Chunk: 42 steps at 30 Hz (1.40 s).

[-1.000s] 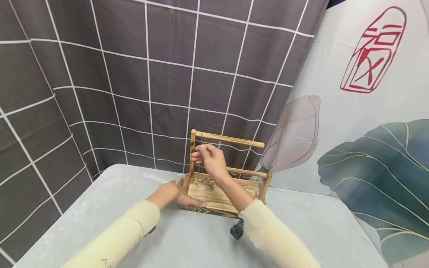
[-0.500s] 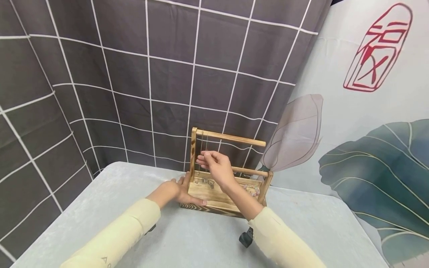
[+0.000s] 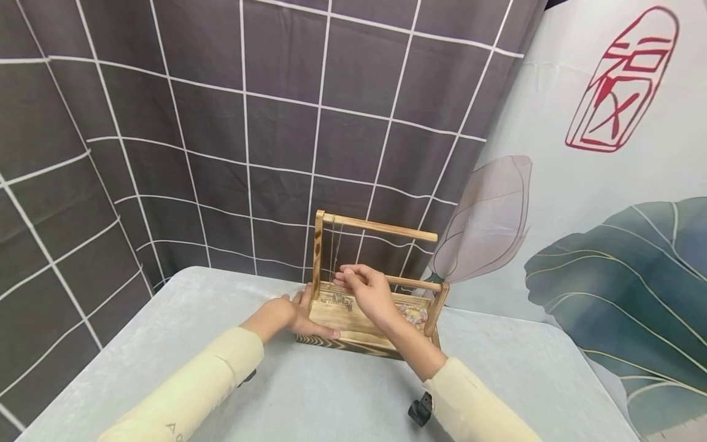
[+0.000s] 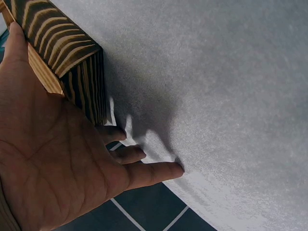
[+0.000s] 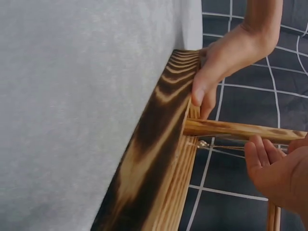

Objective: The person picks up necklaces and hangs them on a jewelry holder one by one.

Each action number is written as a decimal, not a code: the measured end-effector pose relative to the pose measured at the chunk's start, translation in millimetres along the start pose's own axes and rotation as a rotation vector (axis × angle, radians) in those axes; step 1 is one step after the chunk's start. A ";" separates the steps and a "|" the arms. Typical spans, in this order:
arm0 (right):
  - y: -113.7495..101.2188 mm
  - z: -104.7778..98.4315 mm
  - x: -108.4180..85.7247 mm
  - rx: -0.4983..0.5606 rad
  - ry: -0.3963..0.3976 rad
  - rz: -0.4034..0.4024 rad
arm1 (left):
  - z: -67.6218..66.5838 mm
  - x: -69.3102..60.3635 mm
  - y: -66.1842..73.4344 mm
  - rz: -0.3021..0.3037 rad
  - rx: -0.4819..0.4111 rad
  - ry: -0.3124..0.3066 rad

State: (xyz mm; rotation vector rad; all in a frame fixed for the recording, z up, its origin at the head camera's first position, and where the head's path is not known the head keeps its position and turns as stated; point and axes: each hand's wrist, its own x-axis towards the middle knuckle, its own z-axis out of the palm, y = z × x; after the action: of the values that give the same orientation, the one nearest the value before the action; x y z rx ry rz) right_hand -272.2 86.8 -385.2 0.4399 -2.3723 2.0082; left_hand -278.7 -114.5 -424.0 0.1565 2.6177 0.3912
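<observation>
Brown-grained wood makes up the stand (image 3: 359, 348) on the pale desk (image 3: 309, 393). The left hand (image 3: 293, 316) rests against its left end — fingers spread and extended, thumb on the front edge. The right hand (image 3: 370, 291), loosely curled, is at the thin chains (image 3: 332, 245) hanging from the top bar (image 3: 386, 229) — whether pinching or just touching them, I cannot tell. Metallic jewellery (image 3: 339, 301) and colourful beads (image 3: 414, 314) lie in the tray.

Place: curtained corner; home or studio, I cannot tell
Far curtain (image 3: 282, 135): dark, white-gridded
Right hanging (image 3: 580, 184): large leaf (image 3: 624, 264), red seal-like mark (image 3: 618, 113)
Near table (image 3: 326, 399): pale, cloth-like
</observation>
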 end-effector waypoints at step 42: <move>45.1 -29.7 -6.1 -1.033 -0.578 0.025 | 2.6 13.1 -6.8 0.026 0.025 -0.031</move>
State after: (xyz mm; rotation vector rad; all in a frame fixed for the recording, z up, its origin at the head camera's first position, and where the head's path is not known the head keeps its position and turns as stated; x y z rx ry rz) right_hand -281.3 123.2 -424.4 0.9746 -3.2606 0.4335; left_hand -289.3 -118.0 -434.1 0.2040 2.5935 0.3624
